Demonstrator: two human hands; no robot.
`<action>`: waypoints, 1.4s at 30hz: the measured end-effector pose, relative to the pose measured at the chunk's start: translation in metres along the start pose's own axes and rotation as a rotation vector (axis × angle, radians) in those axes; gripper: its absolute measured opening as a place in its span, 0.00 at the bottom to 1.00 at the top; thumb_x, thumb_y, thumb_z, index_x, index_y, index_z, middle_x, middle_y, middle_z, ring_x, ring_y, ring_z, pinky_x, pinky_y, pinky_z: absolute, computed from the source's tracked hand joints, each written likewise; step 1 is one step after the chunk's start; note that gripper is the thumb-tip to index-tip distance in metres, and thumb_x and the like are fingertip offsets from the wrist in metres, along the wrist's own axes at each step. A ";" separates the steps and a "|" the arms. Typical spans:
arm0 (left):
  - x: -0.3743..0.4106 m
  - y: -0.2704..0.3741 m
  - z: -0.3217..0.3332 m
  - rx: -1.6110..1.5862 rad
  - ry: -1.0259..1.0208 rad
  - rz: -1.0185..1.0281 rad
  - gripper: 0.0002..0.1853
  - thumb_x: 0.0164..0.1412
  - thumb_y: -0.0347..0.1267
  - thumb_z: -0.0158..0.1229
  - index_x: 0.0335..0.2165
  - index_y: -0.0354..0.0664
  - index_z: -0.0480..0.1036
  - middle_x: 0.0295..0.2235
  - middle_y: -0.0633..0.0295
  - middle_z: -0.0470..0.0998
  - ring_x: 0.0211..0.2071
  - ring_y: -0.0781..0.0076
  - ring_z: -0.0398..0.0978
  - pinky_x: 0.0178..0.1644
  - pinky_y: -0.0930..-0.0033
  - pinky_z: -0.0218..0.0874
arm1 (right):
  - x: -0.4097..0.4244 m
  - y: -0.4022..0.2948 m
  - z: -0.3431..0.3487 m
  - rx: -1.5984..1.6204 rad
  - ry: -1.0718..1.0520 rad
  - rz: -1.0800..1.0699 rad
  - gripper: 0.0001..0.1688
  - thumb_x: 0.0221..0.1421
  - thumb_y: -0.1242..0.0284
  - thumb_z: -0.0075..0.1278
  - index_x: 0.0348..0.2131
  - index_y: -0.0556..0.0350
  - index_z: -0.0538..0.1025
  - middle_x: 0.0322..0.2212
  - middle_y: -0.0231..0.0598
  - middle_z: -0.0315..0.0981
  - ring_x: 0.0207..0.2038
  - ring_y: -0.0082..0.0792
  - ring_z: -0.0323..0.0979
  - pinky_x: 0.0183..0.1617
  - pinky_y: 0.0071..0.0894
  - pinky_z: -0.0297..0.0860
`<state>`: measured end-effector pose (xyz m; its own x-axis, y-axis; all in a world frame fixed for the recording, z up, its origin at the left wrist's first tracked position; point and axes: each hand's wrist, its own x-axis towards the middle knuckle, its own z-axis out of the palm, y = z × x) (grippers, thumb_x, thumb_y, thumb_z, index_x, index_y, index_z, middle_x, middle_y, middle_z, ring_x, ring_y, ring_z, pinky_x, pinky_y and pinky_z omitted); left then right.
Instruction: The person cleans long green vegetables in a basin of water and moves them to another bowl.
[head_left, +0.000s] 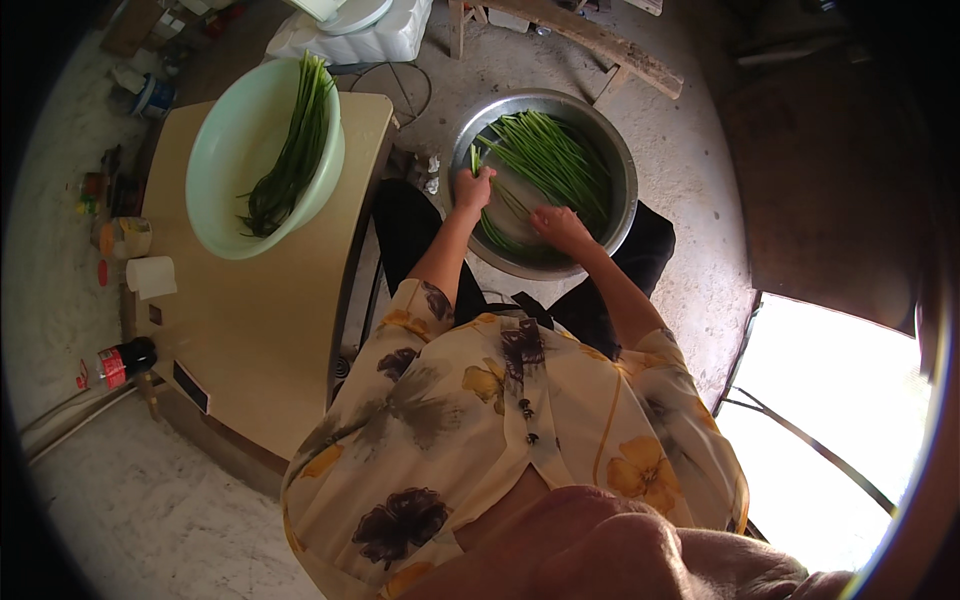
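Observation:
My left hand (473, 188) is closed around a few long green stalks at the left side of a large round metal basin (627, 161). Their pale ends stick up above the fist, and the thin green parts trail down inside the basin. My right hand (559, 227) is over the basin's lower part, fingers curled near the trailing stalks; whether it grips any is unclear. A thick bunch of green stalks (551, 154) lies in the basin beyond both hands, in what looks like water. Another bunch (289, 161) leans inside a pale green plastic basin (217, 165) to my left.
The pale green basin stands on a beige table (262, 322) with a paper roll (151, 277), a jar (129, 238), a cola bottle (124, 363) and a dark phone-like object (191, 386). A wooden bench (577, 34) and plastic-wrapped packs (382, 37) are beyond. My knees flank the metal basin.

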<state>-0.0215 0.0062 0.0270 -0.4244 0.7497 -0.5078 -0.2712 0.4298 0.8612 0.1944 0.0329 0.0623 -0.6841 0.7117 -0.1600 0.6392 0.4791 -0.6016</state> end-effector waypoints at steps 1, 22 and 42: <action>-0.002 0.004 0.002 0.014 0.019 -0.010 0.14 0.60 0.37 0.51 0.29 0.37 0.74 0.19 0.68 0.65 0.15 0.75 0.64 0.17 0.69 0.55 | -0.011 0.002 -0.006 -0.004 -0.039 0.012 0.15 0.54 0.64 0.43 0.26 0.57 0.74 0.22 0.54 0.72 0.28 0.57 0.71 0.35 0.52 0.68; 0.010 -0.018 0.011 0.258 0.093 0.032 0.17 0.45 0.38 0.65 0.19 0.33 0.73 0.17 0.55 0.74 0.17 0.61 0.73 0.22 0.60 0.62 | 0.034 -0.023 0.029 0.146 0.184 0.086 0.15 0.49 0.67 0.51 0.37 0.54 0.77 0.33 0.48 0.76 0.37 0.47 0.75 0.42 0.40 0.70; -0.036 0.038 0.004 0.236 -0.186 -0.022 0.16 0.54 0.39 0.60 0.24 0.34 0.73 0.17 0.63 0.72 0.13 0.76 0.64 0.16 0.71 0.55 | 0.039 -0.011 0.003 0.696 -0.117 0.210 0.16 0.55 0.65 0.50 0.34 0.61 0.77 0.24 0.28 0.73 0.26 0.17 0.69 0.31 0.19 0.67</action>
<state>-0.0137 -0.0022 0.0782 -0.2490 0.8088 -0.5327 -0.0608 0.5359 0.8421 0.1600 0.0538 0.0605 -0.6297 0.6744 -0.3857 0.4165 -0.1261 -0.9003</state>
